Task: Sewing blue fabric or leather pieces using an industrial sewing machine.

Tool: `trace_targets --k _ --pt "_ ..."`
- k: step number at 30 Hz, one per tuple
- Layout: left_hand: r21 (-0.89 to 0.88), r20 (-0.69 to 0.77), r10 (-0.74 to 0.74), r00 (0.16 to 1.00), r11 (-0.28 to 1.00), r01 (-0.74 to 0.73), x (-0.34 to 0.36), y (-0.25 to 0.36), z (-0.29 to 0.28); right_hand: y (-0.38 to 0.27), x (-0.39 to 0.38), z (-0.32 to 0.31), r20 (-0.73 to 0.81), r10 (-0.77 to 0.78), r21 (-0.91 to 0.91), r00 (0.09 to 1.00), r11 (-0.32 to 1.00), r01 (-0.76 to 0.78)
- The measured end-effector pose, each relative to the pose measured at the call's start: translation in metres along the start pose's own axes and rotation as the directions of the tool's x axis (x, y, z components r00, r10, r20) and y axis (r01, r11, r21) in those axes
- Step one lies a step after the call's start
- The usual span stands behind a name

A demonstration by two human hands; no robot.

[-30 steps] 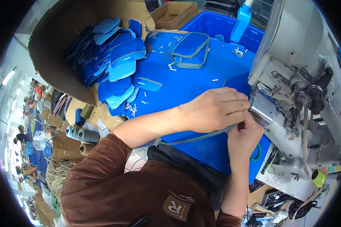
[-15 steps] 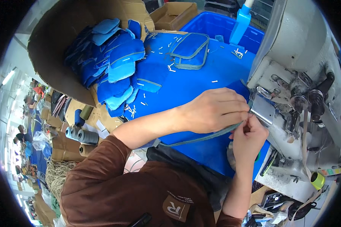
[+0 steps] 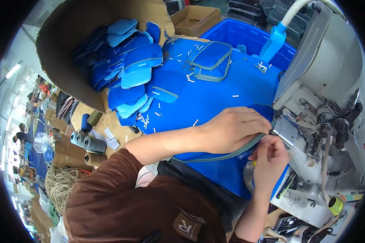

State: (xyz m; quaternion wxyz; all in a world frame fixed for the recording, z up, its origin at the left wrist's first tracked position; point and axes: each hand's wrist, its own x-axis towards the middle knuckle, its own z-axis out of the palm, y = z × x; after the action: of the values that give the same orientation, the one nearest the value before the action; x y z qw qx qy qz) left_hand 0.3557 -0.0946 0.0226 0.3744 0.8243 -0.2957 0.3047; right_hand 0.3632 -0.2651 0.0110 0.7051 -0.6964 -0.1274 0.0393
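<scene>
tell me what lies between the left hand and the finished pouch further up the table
In the head view, only blue fabric strewn with small white scraps lies between the left hand and the pouch.

We only spot a few: an open brown cardboard box (image 3: 195, 20) at the top, just behind the blue bin. There's a big curved cardboard sheet (image 3: 65, 36) upper left holding the stacked blue pieces, plus a small colourful sticker (image 3: 346, 197) low on the sewing machine, right side.
</scene>
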Motion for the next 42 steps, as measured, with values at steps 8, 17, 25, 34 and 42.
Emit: trace_targets --k 8,17,25,34,42 --pt "0.150 0.034 0.077 0.996 0.985 -0.082 -0.002 0.008 0.000 -0.005 0.006 -0.006 -0.052 -0.020 -0.018 0.998 1.000 0.019" --pt "0.076 -0.009 -0.024 1.000 0.997 0.025 -0.003 0.013 0.002 -0.008 -0.006 -0.009 -0.018 0.073 0.106 0.997 0.992 -0.070" --pt "0.212 0.027 0.084 0.996 0.973 -0.088 -0.002 0.016 0.003 0.002 0.004 -0.009 -0.026 0.010 0.054 1.000 0.998 -0.008" --pt "0.117 0.075 -0.020 0.997 0.993 0.012 0.003 0.015 -0.003 -0.003 0.004 0.001 -0.125 0.088 0.119 0.988 0.990 -0.073" --pt "-0.229 0.083 -0.352 0.932 0.904 0.362 0.008 0.016 -0.010 0.006 0.003 0.009 -0.027 0.043 -0.027 0.999 0.999 -0.044"
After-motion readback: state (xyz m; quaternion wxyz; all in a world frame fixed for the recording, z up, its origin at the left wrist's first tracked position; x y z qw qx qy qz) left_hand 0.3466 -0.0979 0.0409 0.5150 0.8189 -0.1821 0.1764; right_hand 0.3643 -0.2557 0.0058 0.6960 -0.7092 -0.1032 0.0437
